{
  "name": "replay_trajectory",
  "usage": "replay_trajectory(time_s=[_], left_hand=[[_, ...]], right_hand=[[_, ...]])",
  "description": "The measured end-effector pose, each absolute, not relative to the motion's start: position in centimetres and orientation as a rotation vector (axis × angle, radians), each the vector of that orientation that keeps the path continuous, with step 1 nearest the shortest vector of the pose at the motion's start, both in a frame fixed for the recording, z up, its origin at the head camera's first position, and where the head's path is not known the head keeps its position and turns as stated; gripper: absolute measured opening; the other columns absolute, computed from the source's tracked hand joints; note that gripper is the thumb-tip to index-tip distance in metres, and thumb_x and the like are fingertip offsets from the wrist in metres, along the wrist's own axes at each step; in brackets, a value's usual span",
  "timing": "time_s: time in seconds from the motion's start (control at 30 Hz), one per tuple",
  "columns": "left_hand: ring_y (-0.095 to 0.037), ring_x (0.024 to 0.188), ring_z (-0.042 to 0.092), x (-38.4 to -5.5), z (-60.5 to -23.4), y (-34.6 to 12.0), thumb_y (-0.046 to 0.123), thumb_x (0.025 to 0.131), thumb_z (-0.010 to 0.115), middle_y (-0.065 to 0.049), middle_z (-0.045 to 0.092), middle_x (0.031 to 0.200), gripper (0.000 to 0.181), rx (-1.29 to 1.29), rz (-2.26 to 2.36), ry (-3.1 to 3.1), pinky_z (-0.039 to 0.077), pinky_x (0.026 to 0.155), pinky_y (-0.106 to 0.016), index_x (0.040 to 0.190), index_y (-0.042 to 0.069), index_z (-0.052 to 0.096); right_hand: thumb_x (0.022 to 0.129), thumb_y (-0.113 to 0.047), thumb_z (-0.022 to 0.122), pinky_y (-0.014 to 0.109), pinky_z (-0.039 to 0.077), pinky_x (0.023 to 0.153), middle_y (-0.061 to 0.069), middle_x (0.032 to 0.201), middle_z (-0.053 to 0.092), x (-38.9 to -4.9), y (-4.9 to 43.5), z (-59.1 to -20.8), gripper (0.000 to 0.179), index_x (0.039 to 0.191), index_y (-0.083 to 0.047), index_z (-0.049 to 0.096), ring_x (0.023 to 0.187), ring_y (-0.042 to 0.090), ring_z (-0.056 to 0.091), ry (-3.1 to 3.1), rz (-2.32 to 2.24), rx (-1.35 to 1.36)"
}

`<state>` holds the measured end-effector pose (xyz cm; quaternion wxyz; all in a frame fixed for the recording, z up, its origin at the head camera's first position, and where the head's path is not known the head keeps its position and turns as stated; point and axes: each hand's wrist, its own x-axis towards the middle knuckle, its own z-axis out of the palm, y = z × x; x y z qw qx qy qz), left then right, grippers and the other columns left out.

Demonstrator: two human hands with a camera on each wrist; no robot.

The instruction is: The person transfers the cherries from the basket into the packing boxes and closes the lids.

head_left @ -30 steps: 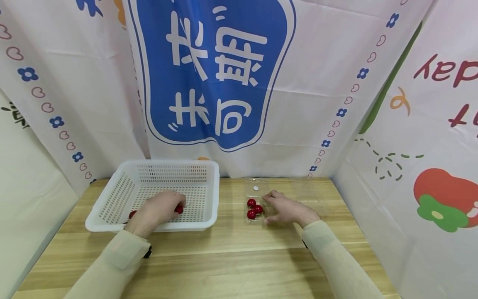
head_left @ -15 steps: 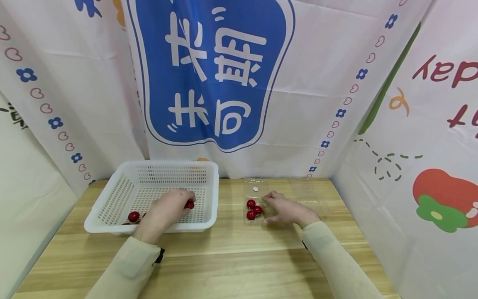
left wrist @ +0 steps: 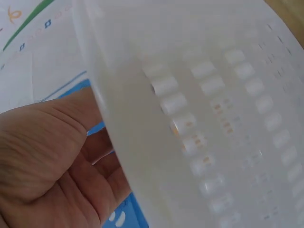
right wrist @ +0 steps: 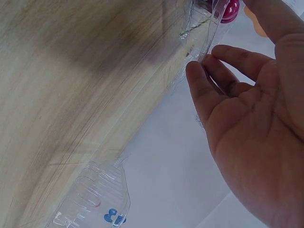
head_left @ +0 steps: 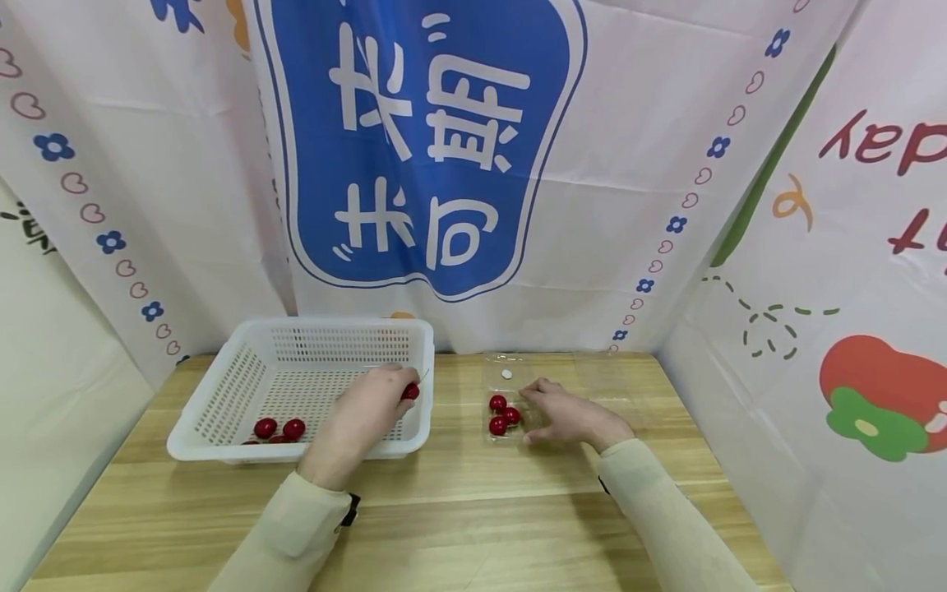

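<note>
My left hand (head_left: 362,415) pinches a dark red cherry (head_left: 410,392) with a thin stem, over the right end of the white plastic basket (head_left: 194,446). In the left wrist view the basket wall hides those fingertips. Several more cherries (head_left: 265,427) lie in the basket's near left corner. To the right, a clear plastic box (head_left: 491,440) with its lid folded back contains 3 cherries (head_left: 499,425). My right hand (head_left: 570,415) has its fingers and thumb spread along the right side of this box; in the right wrist view the fingertips (right wrist: 194,69) touch its clear wall.
A second clear plastic box (head_left: 602,370) stands at the back right of the wooden table (head_left: 459,518), behind my right hand. A white round sticker (head_left: 506,374) shows on the first box's lid. Printed cloth (head_left: 607,205) hangs right behind the table's back edge.
My left hand has moved right across the basket with the cherry, uncovering other cherries at its near left. The right hand stays at the clear box.
</note>
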<state>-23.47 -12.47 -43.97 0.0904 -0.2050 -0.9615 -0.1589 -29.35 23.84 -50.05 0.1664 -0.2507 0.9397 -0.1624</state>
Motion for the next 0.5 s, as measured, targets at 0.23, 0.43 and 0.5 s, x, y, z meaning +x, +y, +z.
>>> replay_trajectory(time_s=[0.23, 0.43, 0.5], left_hand=[[-0.025, 0.097, 0.079, -23.6, -44.3, -10.1, 0.008, 0.105, 0.088, -0.011, 0.082, 0.108, 0.020, -0.624, -0.514, -2.818, 0.072, 0.084, -0.044, 0.123, 0.004, 0.080], [-0.024, 0.096, 0.078, -23.5, -44.8, -8.4, 0.009, 0.106, 0.087, -0.008, 0.081, 0.106, 0.015, -0.653, -0.569, -2.810, 0.072, 0.087, -0.044, 0.118, 0.005, 0.080], [-0.024, 0.097, 0.079, -23.4, -45.0, -7.9, 0.009, 0.106, 0.087, -0.008, 0.081, 0.107, 0.016, -0.657, -0.574, -2.813, 0.072, 0.088, -0.044, 0.119, 0.005, 0.080]], right_hand=[[0.102, -0.037, 0.093, 0.064, 0.049, 0.138, 0.027, 0.174, 0.053, -29.5, 23.9, -50.2, 0.092, 0.174, 0.002, 0.049, 0.162, 0.047, 0.056, 2.677, -0.461, -0.713], [0.103, -0.037, 0.092, 0.064, 0.049, 0.138, 0.027, 0.175, 0.052, -29.6, 23.9, -50.2, 0.092, 0.174, 0.002, 0.049, 0.163, 0.047, 0.056, 2.678, -0.445, -0.713], [0.103, -0.037, 0.093, 0.064, 0.049, 0.138, 0.027, 0.175, 0.052, -29.6, 23.8, -50.2, 0.092, 0.174, 0.002, 0.049, 0.163, 0.047, 0.055, 2.678, -0.447, -0.713]])
